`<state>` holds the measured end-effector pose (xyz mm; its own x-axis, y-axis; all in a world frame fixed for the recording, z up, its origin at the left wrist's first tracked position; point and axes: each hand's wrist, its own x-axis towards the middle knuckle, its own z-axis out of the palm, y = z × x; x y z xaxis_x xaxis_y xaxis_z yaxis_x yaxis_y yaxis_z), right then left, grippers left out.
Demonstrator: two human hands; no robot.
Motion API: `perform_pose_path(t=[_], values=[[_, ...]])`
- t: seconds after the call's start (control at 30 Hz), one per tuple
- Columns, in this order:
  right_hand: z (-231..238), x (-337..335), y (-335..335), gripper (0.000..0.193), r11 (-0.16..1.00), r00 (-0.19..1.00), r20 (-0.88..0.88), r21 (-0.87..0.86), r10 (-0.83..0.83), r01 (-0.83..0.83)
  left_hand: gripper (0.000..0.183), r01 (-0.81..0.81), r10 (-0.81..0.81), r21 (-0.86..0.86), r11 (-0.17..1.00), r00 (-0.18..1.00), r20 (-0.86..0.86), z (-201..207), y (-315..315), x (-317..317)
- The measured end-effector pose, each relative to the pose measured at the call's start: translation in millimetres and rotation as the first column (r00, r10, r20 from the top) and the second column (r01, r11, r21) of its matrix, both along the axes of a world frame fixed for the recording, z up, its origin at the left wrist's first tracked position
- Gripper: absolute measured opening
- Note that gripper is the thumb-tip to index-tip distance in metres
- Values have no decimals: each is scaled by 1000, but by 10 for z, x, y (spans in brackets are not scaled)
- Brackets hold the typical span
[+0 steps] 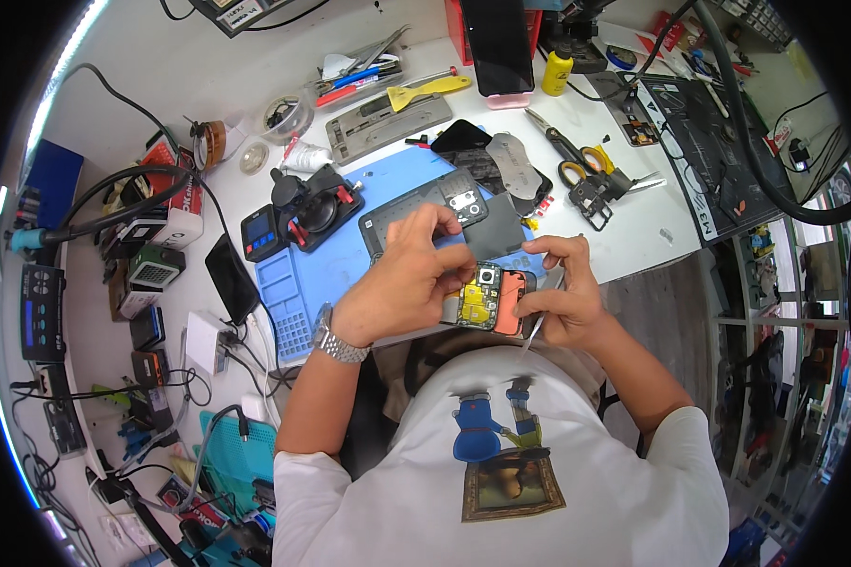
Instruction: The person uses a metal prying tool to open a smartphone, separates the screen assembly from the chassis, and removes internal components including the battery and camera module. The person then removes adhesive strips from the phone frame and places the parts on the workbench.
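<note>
An opened smartphone (477, 304) is held over the mat's front edge, close to my body. Its inside shows a circuit board, a yellow patch, a round camera part and a salmon-orange section. My left hand (402, 274) bends over the phone's left end with thumb and fingers pinched together; whatever lies between the fingertips is hidden. At the other end, my right hand (567, 298) grips the phone, its thumb by the orange section. A thin, pale metal tool (533, 333) sticks out below the right fingers. Just beyond lies a dark phone back cover (421, 213) with camera openings.
On the blue mat (350, 267) stands a black clamp holder (317, 208). Scissors (577, 156), a grey metal tray (388, 128), a yellow scraper (428, 92) and a yellow bottle (557, 71) lie or stand farther back. Cables and boxes crowd the left; a black mat (714, 151) lies right.
</note>
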<state>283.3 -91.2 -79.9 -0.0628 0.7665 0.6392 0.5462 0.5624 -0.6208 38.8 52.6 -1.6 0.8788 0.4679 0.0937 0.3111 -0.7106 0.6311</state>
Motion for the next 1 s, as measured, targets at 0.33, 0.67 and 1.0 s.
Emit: perform_pose_path(t=[0.33, 0.67, 1.0], values=[[-2, 33, -15, 47, 1000, 1000, 8, -17, 22, -22, 20, 0, 0, -8, 1000, 1000, 6, -50, 14, 4], [10, 42, -17, 46, 999, 999, 21, -23, 26, -25, 20, 9, -9, 3, 1000, 1000, 27, -78, 32, -2], [-5, 30, -3, 47, 1000, 1000, 4, -11, 14, -14, 23, -56, 59, -47, 997, 996, 64, -66, 0, -44]])
